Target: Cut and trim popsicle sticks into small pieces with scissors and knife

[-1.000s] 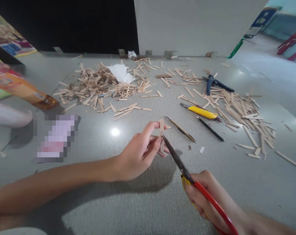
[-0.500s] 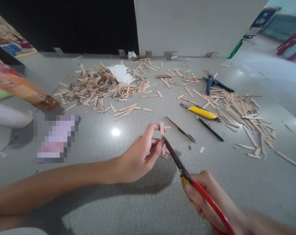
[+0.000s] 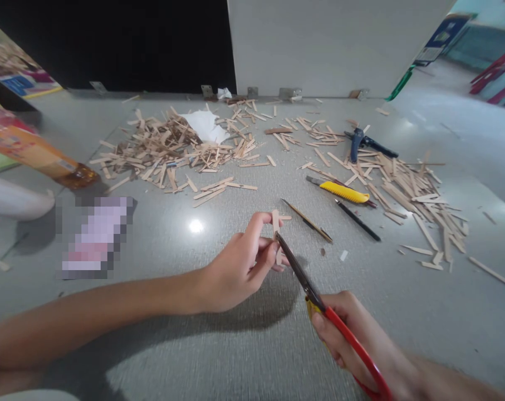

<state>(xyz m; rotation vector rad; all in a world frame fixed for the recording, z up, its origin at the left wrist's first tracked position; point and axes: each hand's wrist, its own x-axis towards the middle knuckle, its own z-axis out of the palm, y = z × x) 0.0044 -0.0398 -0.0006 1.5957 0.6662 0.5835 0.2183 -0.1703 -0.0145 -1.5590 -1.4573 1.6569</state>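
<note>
My left hand [image 3: 239,270] pinches a small flat wooden stick [image 3: 276,220] between thumb and fingers, a little above the floor. The stick points up and down, with its lower end showing below the thumb. In my right hand [image 3: 348,328] is a pair of scissors [image 3: 300,271] with dark blades and red and yellow handles. The tips of the blades meet the stick near its middle; whether they are closed through it I cannot tell. Just beyond the stick lies a thin pointed tool [image 3: 306,220], and a black pen-like tool [image 3: 358,220] rests further right.
A yellow utility knife [image 3: 344,191] and a dark blue clamp-like tool [image 3: 356,145] lie at the right among scattered wooden sticks [image 3: 406,189]. Behind on the left is a heap of stick pieces [image 3: 152,145] with white paper [image 3: 206,126]. A bottle [image 3: 39,147] and a blurred-out flat object [image 3: 97,234] are at left.
Almost nothing differs. The scissors and my right hand have shifted very slightly to the left, and the whole view has drifted a little. My left hand keeps its pinch on the stick.
</note>
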